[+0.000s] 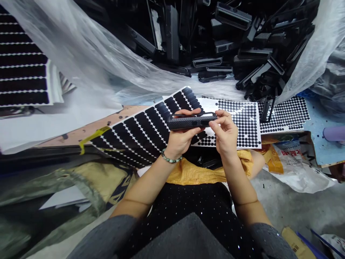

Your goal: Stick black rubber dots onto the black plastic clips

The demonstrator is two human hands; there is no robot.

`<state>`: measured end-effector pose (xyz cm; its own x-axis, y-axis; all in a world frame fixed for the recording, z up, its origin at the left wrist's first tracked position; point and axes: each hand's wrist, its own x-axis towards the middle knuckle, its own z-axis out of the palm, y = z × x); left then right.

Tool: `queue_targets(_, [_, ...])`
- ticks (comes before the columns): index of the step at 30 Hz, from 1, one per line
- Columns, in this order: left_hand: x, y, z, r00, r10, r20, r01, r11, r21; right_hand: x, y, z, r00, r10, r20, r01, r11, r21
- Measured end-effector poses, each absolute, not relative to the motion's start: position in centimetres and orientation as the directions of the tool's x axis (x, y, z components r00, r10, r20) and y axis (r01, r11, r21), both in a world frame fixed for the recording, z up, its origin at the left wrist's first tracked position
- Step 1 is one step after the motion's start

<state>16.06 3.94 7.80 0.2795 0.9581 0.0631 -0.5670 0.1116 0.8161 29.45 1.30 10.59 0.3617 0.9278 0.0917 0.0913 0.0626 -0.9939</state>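
Black, woven-patterned material covers the case (182,124) at the centre of the view. Thumb below and fingers behind, the left hand (179,140) grips its underside; the right hand (227,134) pinches its right end. From the case, a strip sheet (142,133) lies at nine o'clock, a dot sheet (244,118) at three, a heap (207,62) of black parts at twelve, and yellow cloth (196,172) at six.

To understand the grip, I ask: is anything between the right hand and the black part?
Nothing visible does: the right hand touches the right end of the black part, though the contact spot is partly hidden. The dotted sheet lies below.
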Motion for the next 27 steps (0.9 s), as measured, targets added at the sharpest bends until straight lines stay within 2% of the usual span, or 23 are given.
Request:
queue_targets(5, [16.1, 3.6, 8.0, 0.272, 0.96, 0.064, -0.519, 0.09, 0.85, 29.3, 0.9, 11.0, 0.364, 0.902, 0.234, 0.284, 0.132, -0.95])
queue_targets(9, [16.3, 3.3, 8.3, 0.233, 0.968, 0.097, -0.537, 0.045, 0.842, 29.1, 0.3, 11.3, 0.371, 0.873, 0.317, 0.522, 0.086, -0.848])
queue_targets(11, [16.5, 3.2, 8.4, 0.211, 0.972, 0.1, -0.579, 0.042, 0.814, 29.2, 0.1, 11.1, 0.377, 0.869, 0.319, 0.546, 0.07, -0.835])
queue_targets(13, [16.7, 3.2, 8.5, 0.189, 0.978, 0.092, -0.623, 0.047, 0.781, 29.5, 0.1, 10.6, 0.363, 0.89, 0.275, 0.471, 0.08, -0.878])
queue_targets(18, [17.4, 2.9, 8.5, 0.197, 0.979, 0.06, -0.67, 0.09, 0.737, 29.8, 0.7, 9.5, 0.256, 0.956, 0.142, 0.157, 0.104, -0.982])
queue_targets(23, [17.3, 2.6, 8.3, 0.251, 0.965, 0.077, -0.633, 0.103, 0.767, 30.0, 0.8, 9.5, 0.307, 0.948, 0.087, 0.044, 0.078, -0.996])
queue_targets(25, [16.3, 3.0, 8.7, 0.362, 0.924, 0.126, -0.59, 0.122, 0.798, 30.9, 0.5, 9.9, 0.311, 0.948, 0.069, 0.01, 0.069, -0.998])
queue_targets(27, [15.1, 3.8, 9.3, 0.542, 0.827, 0.149, -0.52, 0.19, 0.833, 32.1, 0.2, 10.6, 0.258, 0.963, 0.075, -0.009, 0.08, -0.997])
